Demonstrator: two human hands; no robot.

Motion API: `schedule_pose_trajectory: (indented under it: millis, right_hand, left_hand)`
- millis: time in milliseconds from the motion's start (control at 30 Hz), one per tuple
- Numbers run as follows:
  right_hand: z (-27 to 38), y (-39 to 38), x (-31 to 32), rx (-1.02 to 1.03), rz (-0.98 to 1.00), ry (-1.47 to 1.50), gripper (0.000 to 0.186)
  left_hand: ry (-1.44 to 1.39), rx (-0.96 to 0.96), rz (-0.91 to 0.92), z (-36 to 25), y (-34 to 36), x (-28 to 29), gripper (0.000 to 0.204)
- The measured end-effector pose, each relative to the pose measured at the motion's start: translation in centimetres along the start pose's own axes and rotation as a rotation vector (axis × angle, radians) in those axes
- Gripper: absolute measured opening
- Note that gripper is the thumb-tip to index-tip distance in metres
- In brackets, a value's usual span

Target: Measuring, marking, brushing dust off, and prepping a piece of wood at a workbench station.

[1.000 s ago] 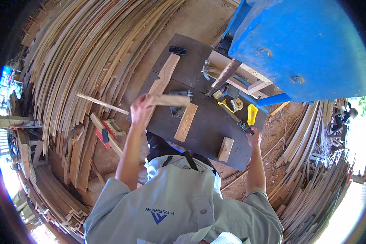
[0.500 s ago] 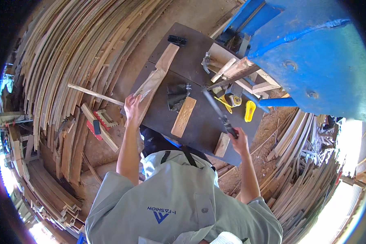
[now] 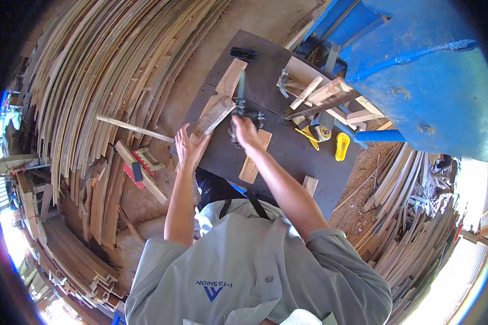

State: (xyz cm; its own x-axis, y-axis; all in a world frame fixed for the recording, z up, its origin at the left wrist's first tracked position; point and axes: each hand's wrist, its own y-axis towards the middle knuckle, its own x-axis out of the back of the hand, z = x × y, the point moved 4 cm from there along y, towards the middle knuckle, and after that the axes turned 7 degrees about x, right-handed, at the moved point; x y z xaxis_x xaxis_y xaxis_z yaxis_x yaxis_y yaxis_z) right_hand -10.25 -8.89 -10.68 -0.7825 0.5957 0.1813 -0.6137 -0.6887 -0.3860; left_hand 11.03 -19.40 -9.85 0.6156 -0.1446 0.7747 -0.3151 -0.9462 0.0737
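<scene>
My left hand point(image 3: 190, 147) lies open at the near end of a pale wood piece point(image 3: 216, 116), thumb and fingers apart. That piece sits slanted over a longer notched board point(image 3: 229, 80) on the dark tabletop point(image 3: 287, 160). My right hand point(image 3: 246, 132) is closed round the dark handle of a long-bladed tool point(image 3: 241, 93), just right of the wood piece. Motion blurs the blade, and its exact kind cannot be told. Below my right hand is a flat wood block point(image 3: 252, 169), partly covered by my forearm. A dark object behind the hand is mostly hidden.
A black brush-like object point(image 3: 243, 53) lies at the table's far edge. To the right are a claw hammer point(image 3: 283, 84), a wooden frame point(image 3: 331, 97), a tape measure point(image 3: 323, 132) and a yellow object point(image 3: 342, 147). Long planks point(image 3: 108, 70) are stacked at left.
My right hand has swung left with the tool, from the table's right side to the wood piece. My left hand's fingers have spread, and the pale wood piece has turned.
</scene>
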Motion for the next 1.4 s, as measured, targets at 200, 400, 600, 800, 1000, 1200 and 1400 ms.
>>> schedule_pose_trajectory:
  millis: [200, 400, 600, 800, 1000, 1200, 1400]
  right_hand:
    - [-0.7, -0.5, -5.6, 0.255, 0.220, -0.371, 0.045]
    - [2.1, -1.6, 1.5, 0.509, -0.185, -0.821, 0.036]
    - [-2.5, 1.3, 6.3, 0.433, -0.145, -1.036, 0.045]
    - [-2.2, 1.8, 6.1, 0.363, -0.004, -0.878, 0.054]
    - [-2.1, 2.1, 7.5, 0.380, -0.010, -0.739, 0.036]
    - [4.2, -5.9, 7.4, 0.522, 0.115, -0.336, 0.034]
    - [-3.2, -6.4, 16.6, 0.284, -0.021, -0.242, 0.047]
  left_hand:
    - [-0.019, -0.224, 0.217, -2.6, 1.1, -0.7, 0.049]
    - [0.078, -0.107, 0.061, -1.9, 0.4, -0.8, 0.040]
    - [0.059, -0.189, -0.037, -4.3, 0.1, -0.7, 0.029]
    - [0.058, -0.126, 0.243, -4.7, -3.1, -3.5, 0.028]
    - [0.166, -0.140, 0.163, -6.3, -4.1, -5.3, 0.033]
    - [-0.729, 0.072, 0.299, -7.1, -4.0, -5.0, 0.057]
    - [-0.366, 0.250, 0.628, -7.9, -4.2, -4.0, 0.026]
